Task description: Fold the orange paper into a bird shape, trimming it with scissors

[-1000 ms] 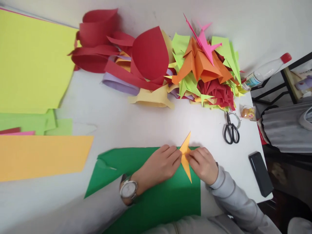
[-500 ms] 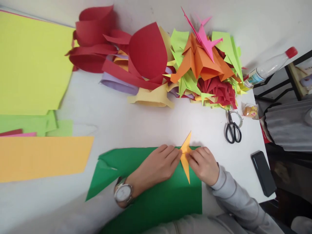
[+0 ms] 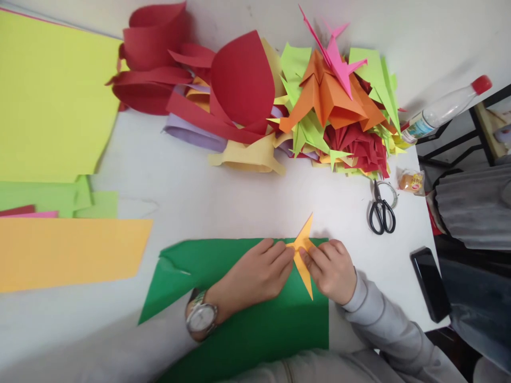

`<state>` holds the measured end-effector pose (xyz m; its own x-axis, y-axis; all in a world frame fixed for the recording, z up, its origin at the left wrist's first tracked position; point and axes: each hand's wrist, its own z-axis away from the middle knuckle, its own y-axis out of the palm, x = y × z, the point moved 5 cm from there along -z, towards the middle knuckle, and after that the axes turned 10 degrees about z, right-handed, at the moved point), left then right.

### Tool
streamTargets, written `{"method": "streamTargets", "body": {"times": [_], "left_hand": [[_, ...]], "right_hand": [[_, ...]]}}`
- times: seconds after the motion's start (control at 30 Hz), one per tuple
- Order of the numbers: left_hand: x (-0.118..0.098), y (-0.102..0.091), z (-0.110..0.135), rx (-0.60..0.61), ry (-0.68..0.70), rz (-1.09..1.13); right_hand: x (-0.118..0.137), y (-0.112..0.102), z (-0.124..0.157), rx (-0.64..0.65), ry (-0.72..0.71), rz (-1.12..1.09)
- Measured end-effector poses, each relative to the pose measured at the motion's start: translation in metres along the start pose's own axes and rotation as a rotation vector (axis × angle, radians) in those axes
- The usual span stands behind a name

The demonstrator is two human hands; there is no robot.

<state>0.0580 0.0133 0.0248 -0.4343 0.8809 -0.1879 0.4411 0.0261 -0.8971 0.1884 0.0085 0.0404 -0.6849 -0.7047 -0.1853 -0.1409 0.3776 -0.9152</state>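
A small folded orange-yellow paper bird (image 3: 305,269) with two pointed wings is held between my two hands. My left hand (image 3: 259,271), with a watch on its wrist, pinches the narrow tip on the bird's left side. On the other side, the thumb and fingers of my right hand (image 3: 330,270) press the body near the middle. Both hands are closed, and part of the folded body is hidden under the fingers. Beneath them lies a large green paper sheet (image 3: 255,324) on the white table (image 3: 191,202).
At the back are red paper curls (image 3: 241,80) and a pile of folded paper with an orange piece (image 3: 331,101) and a pink bird (image 3: 339,66). Scissors (image 3: 382,215), a wrapped snack (image 3: 411,182), a phone (image 3: 430,284) and a bottle (image 3: 443,109) are at right; yellow sheets (image 3: 51,101) at left.
My right thumb and fingers have shifted slightly left onto the bird's middle. My left fingers have moved slightly left, so the narrow tip between them now shows.
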Motion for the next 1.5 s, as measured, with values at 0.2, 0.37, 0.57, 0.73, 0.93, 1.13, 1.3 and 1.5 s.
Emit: {"method": "streamTargets", "body": {"times": [0.2, 0.37, 0.57, 0.73, 0.93, 1.13, 1.3, 1.5], "left_hand": [[0.007, -0.010, 0.009, 0.017, 0.004, -0.042], [0.010, -0.013, 0.016, -0.018, -0.039, -0.034], [0.008, -0.011, 0.014, 0.000, -0.033, -0.031], [0.011, -0.011, 0.013, 0.024, 0.012, -0.008], [0.016, -0.007, 0.016, 0.045, 0.052, -0.014], [0.015, -0.004, 0.018, 0.074, 0.062, -0.012], [0.014, -0.005, 0.018, 0.044, 0.067, -0.029], [0.015, -0.005, 0.017, 0.051, 0.042, 0.000]], "right_hand": [[0.001, 0.000, 0.000, -0.016, 0.020, 0.003], [0.004, 0.003, 0.001, -0.003, 0.014, 0.018], [0.006, 0.003, -0.004, 0.015, -0.012, 0.039], [0.006, 0.004, -0.003, 0.018, -0.046, 0.022], [0.015, 0.003, -0.002, 0.045, -0.023, 0.032], [0.018, 0.004, 0.000, 0.165, -0.006, 0.038], [0.009, 0.003, 0.000, 0.119, -0.039, 0.046], [-0.003, 0.005, -0.006, 0.037, -0.111, -0.056]]}}
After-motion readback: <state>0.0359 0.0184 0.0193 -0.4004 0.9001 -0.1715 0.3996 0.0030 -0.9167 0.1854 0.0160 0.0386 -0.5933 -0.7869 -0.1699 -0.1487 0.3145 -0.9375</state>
